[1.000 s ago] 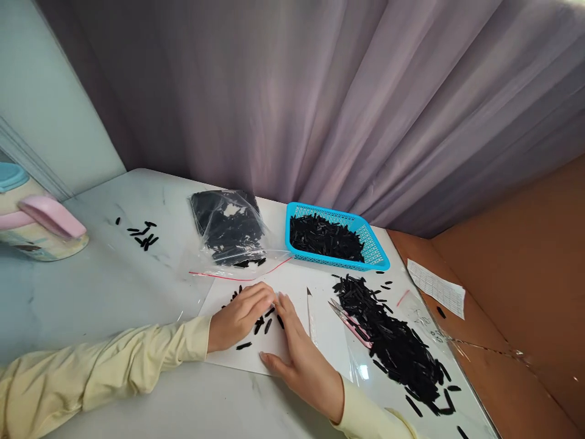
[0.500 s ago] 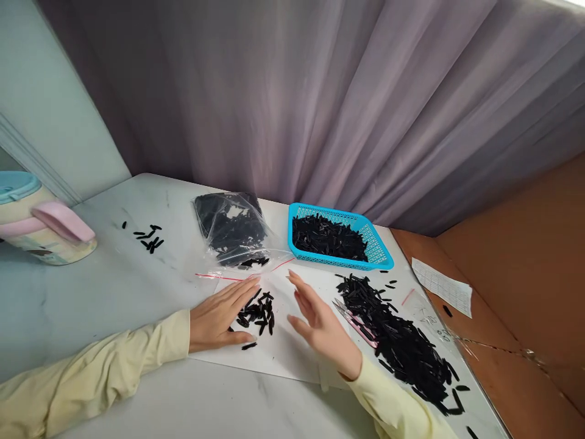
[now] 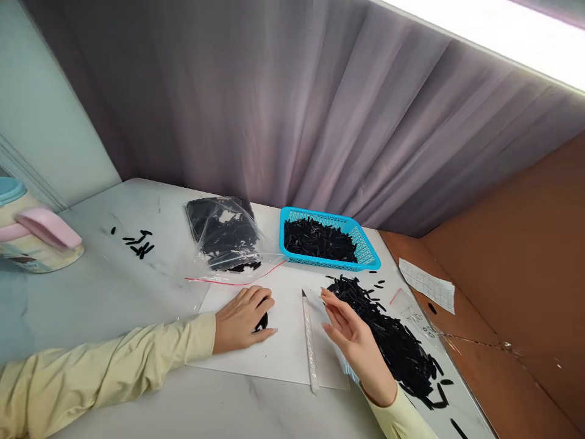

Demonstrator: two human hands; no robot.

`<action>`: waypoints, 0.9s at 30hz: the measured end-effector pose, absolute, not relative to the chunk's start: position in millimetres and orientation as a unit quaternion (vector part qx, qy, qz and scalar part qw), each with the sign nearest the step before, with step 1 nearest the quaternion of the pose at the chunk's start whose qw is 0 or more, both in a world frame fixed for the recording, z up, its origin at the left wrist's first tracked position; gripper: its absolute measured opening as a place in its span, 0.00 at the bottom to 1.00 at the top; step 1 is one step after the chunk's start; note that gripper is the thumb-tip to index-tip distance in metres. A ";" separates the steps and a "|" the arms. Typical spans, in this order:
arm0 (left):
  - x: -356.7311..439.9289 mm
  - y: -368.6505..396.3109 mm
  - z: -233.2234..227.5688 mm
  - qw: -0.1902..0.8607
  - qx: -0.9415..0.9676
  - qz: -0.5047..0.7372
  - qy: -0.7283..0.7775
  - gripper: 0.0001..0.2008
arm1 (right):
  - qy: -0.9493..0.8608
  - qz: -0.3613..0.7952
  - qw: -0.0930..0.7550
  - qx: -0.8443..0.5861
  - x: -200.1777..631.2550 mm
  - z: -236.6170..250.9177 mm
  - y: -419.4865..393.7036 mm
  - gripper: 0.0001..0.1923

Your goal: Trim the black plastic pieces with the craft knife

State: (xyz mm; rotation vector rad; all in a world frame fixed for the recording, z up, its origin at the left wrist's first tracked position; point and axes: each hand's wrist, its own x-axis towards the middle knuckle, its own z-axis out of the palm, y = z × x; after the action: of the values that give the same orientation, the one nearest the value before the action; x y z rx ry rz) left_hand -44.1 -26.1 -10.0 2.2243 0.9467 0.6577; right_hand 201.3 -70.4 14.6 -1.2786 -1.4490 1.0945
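Head view, as I read it: left hand (image 3: pixel 242 317) curled palm-down over small black plastic strips (image 3: pixel 262 321) on a white paper sheet (image 3: pixel 283 350) on the marble desk (image 3: pixel 114 292). Right hand (image 3: pixel 354 335) open, empty, beside the large black strip pile (image 3: pixel 397 347). Slim white craft knife (image 3: pixel 309 341) between the hands.

Basket (image 3: pixel 365 250): bright turquoise, lattice-patterned walls. Pieces in the basket, in the heap (image 3: pixel 397 347) and in the clear bag (image 3: pixel 223 235): black. Bag seal strip: red. Sheet (image 3: pixel 283 347) under the hands: plain white. Table (image 3: pixel 114 286): white, faint grey marbling. Sleeves: pale yellow. Curtain (image 3: pixel 292 122): dusty mauve. Mug (image 3: pixel 27 238): cream, pink handle, blue lid.
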 end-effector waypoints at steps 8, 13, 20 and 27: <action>-30.2 -19.8 -1.0 0.572 0.678 0.304 0.349 0.10 | -0.567 0.442 0.461 -0.520 202.7 13.6 -68.6 0.13; -23.5 -10.4 1.2 0.623 0.629 0.300 0.355 0.13 | -0.572 0.428 0.457 -0.530 204.6 6.9 -66.5 0.12; -9.2 -1.3 17.0 0.686 0.522 0.321 0.392 0.20 | -0.631 0.322 0.456 -0.539 196.2 12.3 -69.2 0.08; 7.5 2.8 27.1 0.802 0.340 0.277 0.405 0.17 | -0.888 0.053 0.296 -0.347 153.9 36.3 -79.4 0.22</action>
State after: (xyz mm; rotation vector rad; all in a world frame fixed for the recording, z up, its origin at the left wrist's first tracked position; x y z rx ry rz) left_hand 7.5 2.8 27.1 0.7293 0.8681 0.5929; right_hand 153.9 -79.4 36.3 -0.9233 -2.3632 0.1414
